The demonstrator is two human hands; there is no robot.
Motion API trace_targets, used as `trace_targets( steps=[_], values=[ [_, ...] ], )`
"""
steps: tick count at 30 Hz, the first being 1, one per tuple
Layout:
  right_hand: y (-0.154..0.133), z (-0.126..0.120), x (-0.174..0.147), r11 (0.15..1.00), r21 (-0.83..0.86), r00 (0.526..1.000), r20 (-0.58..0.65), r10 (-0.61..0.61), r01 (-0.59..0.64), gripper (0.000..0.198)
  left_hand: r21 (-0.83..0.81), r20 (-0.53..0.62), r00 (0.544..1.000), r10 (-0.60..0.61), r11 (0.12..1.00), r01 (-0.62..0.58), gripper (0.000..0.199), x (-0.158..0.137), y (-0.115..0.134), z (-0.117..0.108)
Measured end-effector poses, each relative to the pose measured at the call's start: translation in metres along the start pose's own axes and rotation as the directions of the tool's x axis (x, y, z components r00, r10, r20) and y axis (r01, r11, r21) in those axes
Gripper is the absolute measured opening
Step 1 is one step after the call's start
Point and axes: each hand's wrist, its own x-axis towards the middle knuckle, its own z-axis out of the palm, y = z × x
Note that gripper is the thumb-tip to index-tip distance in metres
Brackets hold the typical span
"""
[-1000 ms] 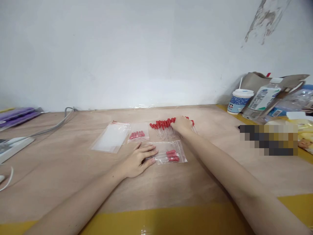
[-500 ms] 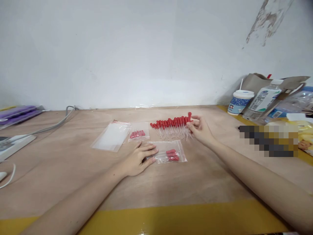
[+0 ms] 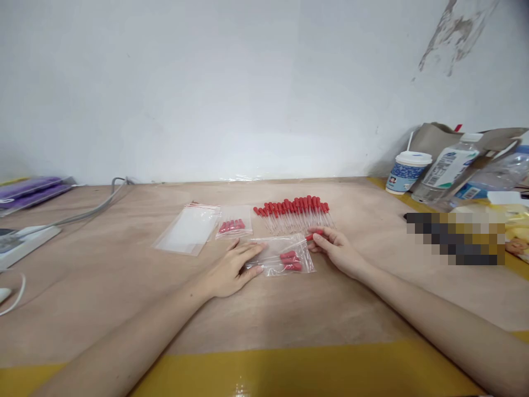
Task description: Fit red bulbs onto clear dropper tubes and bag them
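**One red dropper at the mouth of the bag**

I am looking at a small dropper [image 3: 313,236] with a red top. The right hand [image 3: 336,251] is pinching it between the thumb and the fingers. The dropper is lying almost flat, with its red top pointing right. Its clear tip is pointing left at the bag [image 3: 283,256]. The tip is right at the open edge of the bag, but I cannot tell if it is inside.

The bag is a little clear bag lying flat on the table [image 3: 264,314], between the two hands. A few red-topped droppers are lying in it already, near its right end.

The left hand [image 3: 233,270] is lying palm down on the table. Its fingers are spread out a bit, and the fingertips are pressing on the left end of the bag. It is not gripping anything.

Just behind the bag, a row of droppers [image 3: 294,214] is lying side by side on the table. Their red tops are pointing away from me, toward the wall.

To the left of the row, a filled bag [image 3: 233,225] is lying with red tops showing in it. Next to that, farther left, is a pile of flat bags [image 3: 188,231].

Far off to the right, a cup [image 3: 407,172] with a straw and a bottle [image 3: 443,168] are sitting by the wall. At the far left, a grey cable [image 3: 88,212] is running over the table.
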Motion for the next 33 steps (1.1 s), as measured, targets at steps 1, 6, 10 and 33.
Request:
trace_targets(
  steps=[1, 6, 10, 33],
  values=[
    [-0.001, -0.004, -0.002, 0.994, -0.108, 0.999, 0.028, -0.028, 0.031, 0.035, -0.001, 0.0, 1.0, 0.004, 1.0, -0.004, 0.049, 0.0, 0.0, 0.0],
    [-0.001, -0.021, -0.005, 0.885, -0.397, 0.97, 0.093, -0.226, 0.244, 0.035, 0.001, 0.018, 1.0, 0.001, 1.0, -0.001, 0.048, 0.0, 0.001, -0.001],
    [0.002, -0.024, -0.001, 0.782, -0.529, 0.944, 0.162, -0.286, 0.328, 0.02, 0.003, 0.02, 1.0, 0.006, 1.0, -0.006, 0.049, 0.0, 0.0, -0.001],
    [-0.007, 0.014, 0.004, 0.629, -0.761, 0.963, -0.016, -0.268, 0.162, 0.013, 0.018, 0.008, 1.0, 0.019, 1.0, -0.019, 0.044, 0.002, -0.002, 0.002]
  ],
)
